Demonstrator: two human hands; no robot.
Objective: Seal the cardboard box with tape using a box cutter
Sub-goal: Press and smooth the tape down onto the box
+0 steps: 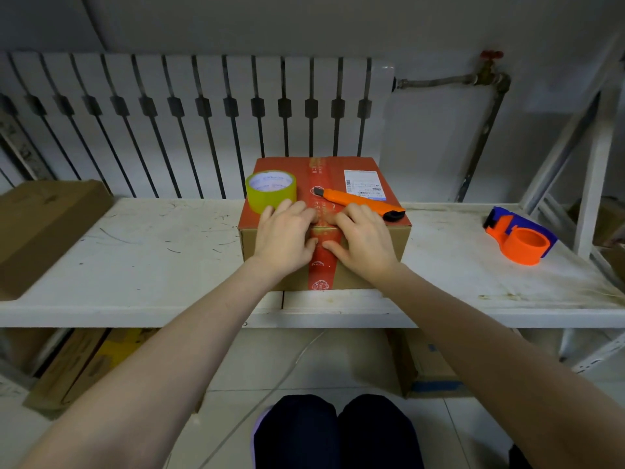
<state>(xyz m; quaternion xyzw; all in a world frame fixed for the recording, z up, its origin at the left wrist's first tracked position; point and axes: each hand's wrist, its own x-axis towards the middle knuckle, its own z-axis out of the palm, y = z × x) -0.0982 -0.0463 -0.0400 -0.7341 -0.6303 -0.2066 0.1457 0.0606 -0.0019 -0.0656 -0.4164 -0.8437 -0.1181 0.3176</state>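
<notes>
Cardboard box (372, 252) near the front edge of the white bench (135, 258), top printed red, a red tape strip (321, 258) down the centre seam and over the front face. Left hand (284, 238) and right hand (363, 242) flat and open on either side of that strip at the top front edge, fingers spread, grasping nothing, pressing the tape down. Probably the smoothing step, sealing nearly done. Next, likely: rub the strip's tail firm against the front face, then clear the tools. Yellow-green tape roll (270, 191) on the lid's left, orange box cutter (362, 203) across the lid's right, blade not visible. Off to the right, an orange and blue tape dispenser (522, 240); at left, another carton (44, 228). Bench scuffed and stained. Behind, a white radiator (189, 126) and a pipe with a red valve (492, 55).
</notes>
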